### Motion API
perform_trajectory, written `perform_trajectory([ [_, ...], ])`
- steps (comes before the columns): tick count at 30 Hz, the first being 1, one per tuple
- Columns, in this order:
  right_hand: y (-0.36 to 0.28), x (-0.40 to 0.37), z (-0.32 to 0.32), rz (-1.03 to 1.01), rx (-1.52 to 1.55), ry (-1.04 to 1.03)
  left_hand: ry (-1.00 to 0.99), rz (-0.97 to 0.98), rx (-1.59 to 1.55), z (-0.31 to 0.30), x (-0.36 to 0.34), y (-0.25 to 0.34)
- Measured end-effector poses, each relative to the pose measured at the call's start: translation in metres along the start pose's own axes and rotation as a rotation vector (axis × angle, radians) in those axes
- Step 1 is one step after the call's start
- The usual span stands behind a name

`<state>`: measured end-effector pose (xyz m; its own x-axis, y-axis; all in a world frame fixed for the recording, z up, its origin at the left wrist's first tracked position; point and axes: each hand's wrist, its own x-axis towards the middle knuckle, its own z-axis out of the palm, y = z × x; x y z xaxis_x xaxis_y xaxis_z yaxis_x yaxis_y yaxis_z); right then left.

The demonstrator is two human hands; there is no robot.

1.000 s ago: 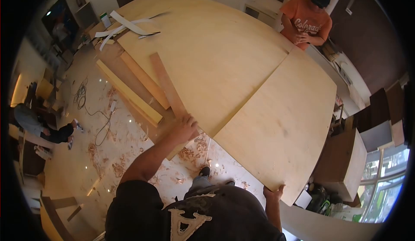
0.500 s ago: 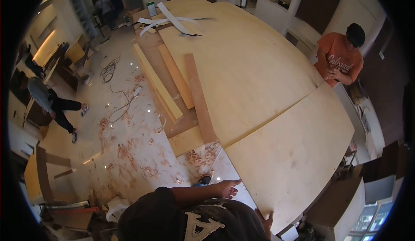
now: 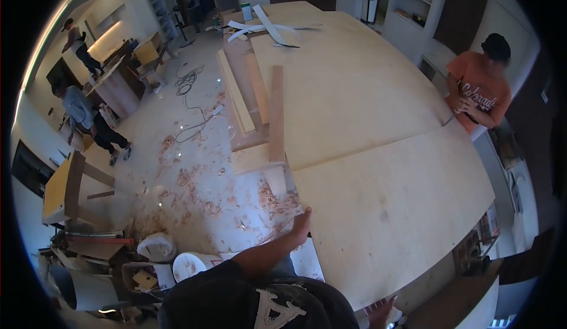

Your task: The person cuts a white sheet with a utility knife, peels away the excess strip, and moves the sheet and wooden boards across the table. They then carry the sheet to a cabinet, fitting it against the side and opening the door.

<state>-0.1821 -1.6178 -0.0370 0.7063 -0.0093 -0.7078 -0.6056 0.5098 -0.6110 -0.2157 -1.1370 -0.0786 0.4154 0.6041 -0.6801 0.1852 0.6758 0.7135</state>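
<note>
A large pale plywood sheet lies flat in front of me, its far edge meeting a second plywood sheet along a straight seam. At the near sheet's left edge, my left hand grips the border; the thumb shows and most of its fingers are hidden. My right hand is low by the sheet's near edge, fingers apart, with nothing visible in it. Across the sheets stands a person in an orange shirt, both hands together around a small thin object by the seam's far end.
Wooden boards lie along the left side, with curled white strips farther back. Shavings and a coiled cable cover the floor. A white bucket stands left of me. Other people are at left, one in grey-blue.
The view has swung left. My left hand has gone from open beside the sheet to its left edge, farther forward. My right hand has come off the sheet's corner and opened.
</note>
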Motion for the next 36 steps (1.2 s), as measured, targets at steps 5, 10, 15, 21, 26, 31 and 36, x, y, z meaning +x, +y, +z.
perform_trajectory([
  [5, 0.027, 0.015, 0.043, 0.038, -0.112, 0.058, 0.215, 0.315, 0.301, 0.002, 0.026, -0.03],
  [10, 0.023, 0.013, 0.044, -0.037, -0.167, 0.13, 0.284, 0.366, 0.152, 0.021, 0.009, -0.007],
  [15, 0.03, 0.017, 0.056, -0.042, -0.203, 0.157, 0.279, 0.394, 0.247, 0.012, 0.02, 0.0],
  [21, 0.053, 0.028, 0.079, 0.013, -0.3, 0.151, 0.293, 0.421, 0.234, -0.007, 0.056, 0.044],
  [26, 0.075, 0.038, 0.094, 0.058, -0.297, 0.114, 0.285, 0.357, 0.258, -0.012, 0.073, 0.071],
  [31, 0.093, 0.012, 0.153, 0.102, -0.289, 0.098, 0.375, 0.457, 0.289, -0.028, 0.174, 0.035],
  [36, 0.09, -0.024, 0.198, 0.303, 0.04, -0.224, 0.096, 0.143, -0.019, -0.037, 0.137, 0.094],
])
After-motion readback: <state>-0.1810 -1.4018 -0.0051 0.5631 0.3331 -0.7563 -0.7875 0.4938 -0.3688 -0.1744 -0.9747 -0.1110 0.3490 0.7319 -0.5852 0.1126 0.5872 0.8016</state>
